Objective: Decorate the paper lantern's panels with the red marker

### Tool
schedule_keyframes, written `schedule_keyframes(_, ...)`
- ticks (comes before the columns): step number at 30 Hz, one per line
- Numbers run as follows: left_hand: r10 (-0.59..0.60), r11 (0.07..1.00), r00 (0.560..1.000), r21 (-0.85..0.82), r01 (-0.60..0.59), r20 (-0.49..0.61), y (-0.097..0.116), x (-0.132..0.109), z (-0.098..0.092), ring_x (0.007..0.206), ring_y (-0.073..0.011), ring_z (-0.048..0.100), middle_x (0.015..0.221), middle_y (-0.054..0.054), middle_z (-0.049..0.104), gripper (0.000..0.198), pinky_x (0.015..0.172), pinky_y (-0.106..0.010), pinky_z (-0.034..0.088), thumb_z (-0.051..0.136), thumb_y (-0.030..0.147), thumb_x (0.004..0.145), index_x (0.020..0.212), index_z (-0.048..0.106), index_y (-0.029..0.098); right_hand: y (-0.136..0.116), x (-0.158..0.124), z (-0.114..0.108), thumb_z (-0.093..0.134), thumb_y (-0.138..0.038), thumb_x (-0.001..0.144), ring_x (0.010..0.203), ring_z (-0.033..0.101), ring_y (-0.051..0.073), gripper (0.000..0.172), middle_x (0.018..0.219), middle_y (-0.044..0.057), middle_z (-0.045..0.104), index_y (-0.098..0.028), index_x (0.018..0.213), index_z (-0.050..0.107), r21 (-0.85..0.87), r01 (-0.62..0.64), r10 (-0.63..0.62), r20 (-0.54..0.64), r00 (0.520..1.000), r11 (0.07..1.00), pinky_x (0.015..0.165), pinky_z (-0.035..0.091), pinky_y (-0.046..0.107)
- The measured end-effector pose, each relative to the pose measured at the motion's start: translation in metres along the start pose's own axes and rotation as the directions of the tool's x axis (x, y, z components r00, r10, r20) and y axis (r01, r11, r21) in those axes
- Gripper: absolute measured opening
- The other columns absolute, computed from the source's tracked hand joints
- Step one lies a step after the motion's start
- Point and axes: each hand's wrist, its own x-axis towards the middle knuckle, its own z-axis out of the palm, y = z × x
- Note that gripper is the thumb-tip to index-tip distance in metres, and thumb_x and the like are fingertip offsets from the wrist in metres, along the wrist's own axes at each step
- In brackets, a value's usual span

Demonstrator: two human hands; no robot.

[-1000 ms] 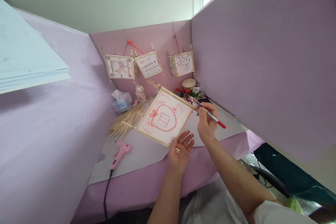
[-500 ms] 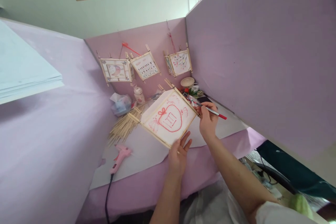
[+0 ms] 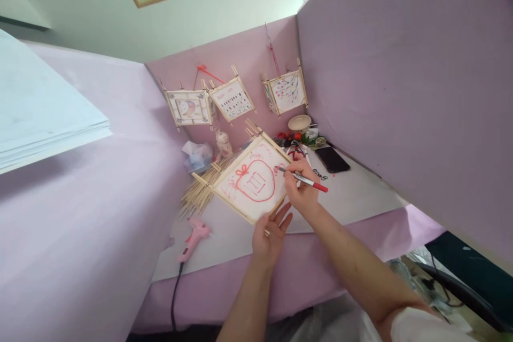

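A lantern (image 3: 256,208) with a stick frame and white panels is tilted toward me, a red drawing on its facing panel. My left hand (image 3: 270,232) supports its lower corner, thumb near a stick end and fingers behind the edge. In my right hand (image 3: 302,187) is a red marker (image 3: 306,180), its tip at the drawing on the panel's right side. The far faces of the lantern are hidden.
A pink glue gun (image 3: 195,235) lies at the left with its cord running down. Thin wooden sticks (image 3: 200,192) lie behind it. A phone (image 3: 332,159) is at the right. Finished-looking lanterns (image 3: 233,99) hang at the back, between purple side walls (image 3: 380,91).
My right hand has moved left, bringing the marker's tip from beyond the lantern's right edge onto the panel. The phone is now uncovered. The whole view has shifted slightly.
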Motion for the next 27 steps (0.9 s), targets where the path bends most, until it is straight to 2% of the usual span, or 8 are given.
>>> schedule_keyframes(6, -0.01, 1.0, 1.0, -0.014, 0.011, 0.016, -0.003, -0.0052, -0.0013, 0.124, -0.0259, 0.049, 0.13, -0.008, 0.058, 0.034, 0.101, -0.042, 0.039, 0.043, 0.031, 0.089, 0.11, 0.067, 0.021, 0.0025, -0.0087, -0.0014, 0.054, -0.015, 0.075, 0.068, 0.055, 0.014, 0.009, 0.067, -0.004, 0.054, -0.024, 0.078, 0.053, 0.013, 0.061, -0.061, 0.001, 0.998, 0.998, 0.092, 0.046, 0.047)
schedule_keyframes(22, -0.032, 0.999, 0.999, 0.02, 0.032, -0.035, -0.0033, -0.0065, 0.0011, 0.123, -0.0296, 0.051, 0.129, -0.01, 0.059, 0.032, 0.101, -0.045, 0.038, 0.05, 0.033, 0.084, 0.108, 0.068, 0.02, 0.0012, -0.0034, 0.0004, 0.053, -0.018, 0.079, 0.07, 0.056, 0.015, 0.007, 0.069, -0.002, 0.058, -0.024, 0.077, 0.053, -0.135, 0.084, -0.078, 0.055, 0.995, 0.987, 0.093, 0.046, 0.046)
schedule_keyframes(27, -0.029, 1.0, 1.0, 0.002, 0.029, -0.004, -0.0045, -0.0064, -0.0007, 0.12, -0.0279, 0.053, 0.129, -0.009, 0.059, 0.031, 0.1, -0.043, 0.039, 0.047, 0.031, 0.087, 0.107, 0.068, 0.021, 0.0016, -0.0037, 0.0018, 0.054, -0.017, 0.079, 0.07, 0.057, 0.015, 0.007, 0.069, -0.003, 0.059, -0.024, 0.077, 0.054, -0.145, 0.085, -0.079, 0.048, 0.996, 0.986, 0.093, 0.045, 0.045)
